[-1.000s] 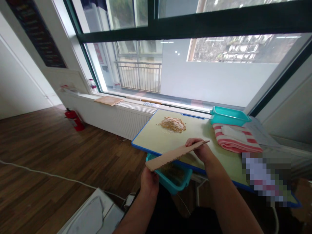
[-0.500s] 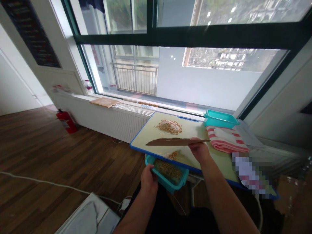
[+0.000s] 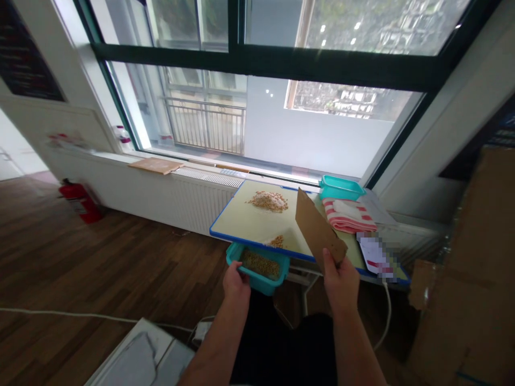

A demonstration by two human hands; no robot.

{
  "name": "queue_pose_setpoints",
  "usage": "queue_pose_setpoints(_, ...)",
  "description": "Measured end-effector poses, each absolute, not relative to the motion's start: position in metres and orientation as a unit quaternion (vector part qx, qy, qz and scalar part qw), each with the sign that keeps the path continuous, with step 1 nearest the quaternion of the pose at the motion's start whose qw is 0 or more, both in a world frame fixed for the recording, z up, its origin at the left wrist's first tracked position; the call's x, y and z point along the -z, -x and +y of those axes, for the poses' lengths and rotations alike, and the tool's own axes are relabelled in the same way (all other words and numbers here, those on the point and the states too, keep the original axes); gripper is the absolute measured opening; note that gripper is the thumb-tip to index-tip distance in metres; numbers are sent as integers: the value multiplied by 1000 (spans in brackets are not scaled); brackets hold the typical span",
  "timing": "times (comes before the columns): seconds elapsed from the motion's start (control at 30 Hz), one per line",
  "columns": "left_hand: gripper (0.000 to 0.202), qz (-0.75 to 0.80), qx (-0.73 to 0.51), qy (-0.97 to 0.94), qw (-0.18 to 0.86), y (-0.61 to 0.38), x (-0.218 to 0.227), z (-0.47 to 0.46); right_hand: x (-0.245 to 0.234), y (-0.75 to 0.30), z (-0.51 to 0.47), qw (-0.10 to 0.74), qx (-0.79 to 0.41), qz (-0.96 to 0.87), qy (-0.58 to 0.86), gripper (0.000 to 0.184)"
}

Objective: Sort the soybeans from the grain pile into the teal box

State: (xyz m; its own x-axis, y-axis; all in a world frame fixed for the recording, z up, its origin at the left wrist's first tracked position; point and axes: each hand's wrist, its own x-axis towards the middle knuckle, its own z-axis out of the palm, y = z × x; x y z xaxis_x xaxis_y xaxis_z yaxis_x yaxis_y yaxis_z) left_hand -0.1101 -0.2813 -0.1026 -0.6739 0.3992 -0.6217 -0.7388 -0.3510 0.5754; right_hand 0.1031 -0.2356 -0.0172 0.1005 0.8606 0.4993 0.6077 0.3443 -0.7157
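Observation:
My left hand is closed on the near left rim of a teal plastic basin, held just below the table's front edge. Greenish-brown grains cover the basin's bottom. In my right hand is a stiff piece of brown cardboard, tilted upright over the table's front edge. A small heap of tan grains lies at that edge, above the basin. Farther back on the pale, blue-edged tabletop sits a larger pile of tan grains mixed with something white.
A second teal basin and a folded red-and-white striped towel are at the table's right. A phone-like device with a white cable lies near the front right. Cardboard boxes stand at right, a fire extinguisher at left.
My right hand has drawn the cardboard back toward me and swung it from lying across the table to steeply tilted. My left hand still holds the basin. The view has turned somewhat right.

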Motion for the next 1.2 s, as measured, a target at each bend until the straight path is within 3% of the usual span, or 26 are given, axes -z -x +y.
queue_pose_setpoints(0.37, 15, 414, -784, 233, 399, 105, 89, -283, 28, -72, -261, 432, -35, -738, 517, 52)
queue_pose_setpoints(1.2, 21, 387, -804, 229, 389, 118, 81, -290, 28, -33, -291, 417, -40, -756, 503, 52)
